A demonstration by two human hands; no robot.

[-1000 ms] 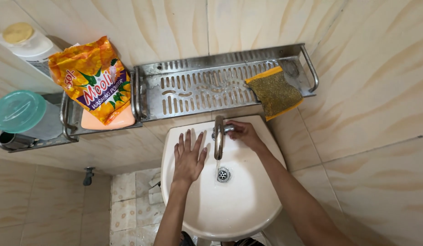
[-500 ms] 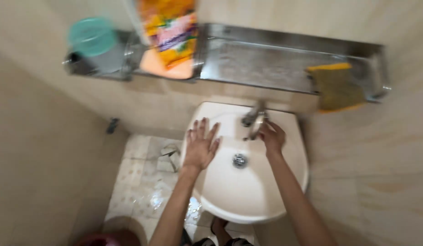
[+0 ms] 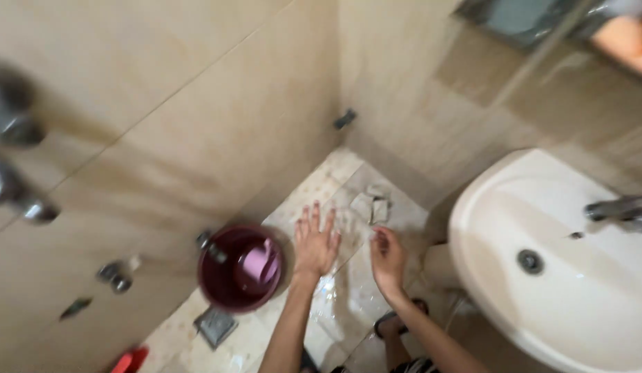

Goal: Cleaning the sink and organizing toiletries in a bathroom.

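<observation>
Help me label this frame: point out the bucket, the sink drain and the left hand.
bucket [image 3: 224, 280]: head view, on its dark red inner wall.
sink drain [image 3: 530, 261]: head view, on the metal drain ring.
left hand [image 3: 317, 243]: head view, on the back of the hand.

Two bare forearms, no sleeves; left hand [image 3: 316, 243] and right hand [image 3: 388, 257] without rings or watch; dark sandal [image 3: 393, 319] on one foot.
</observation>
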